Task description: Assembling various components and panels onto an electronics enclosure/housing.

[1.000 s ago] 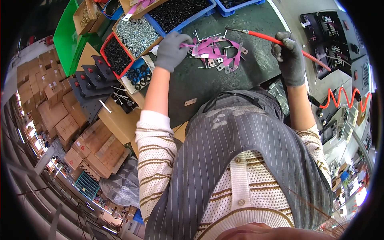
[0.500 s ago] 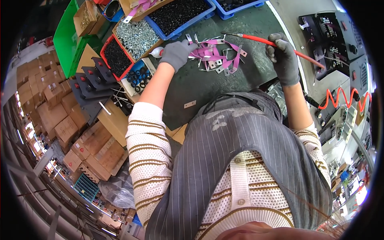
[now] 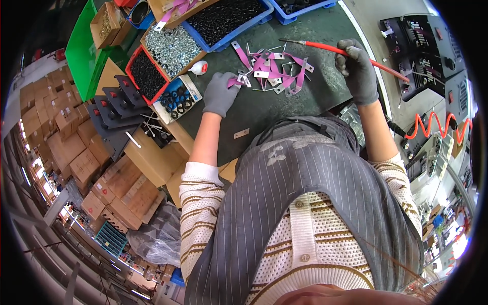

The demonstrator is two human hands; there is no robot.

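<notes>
In the head view, the left hand is now working lower, left of centre, its fingers pinching a purple strip at the left edge of the strip pile, upper centre on the worktop. That shift is leaving the white bottle fully showing. Upper right, the right hand is gripping a red-handled tool, its tip pointing left above the pile.

Grey gloves, the right one darker at the fingers; a cream openwork knit sweater with brown stripes, buttoned placket and ribbed collar; a charcoal pinstriped apron bearing a pale leaf-shaped marking.
</notes>
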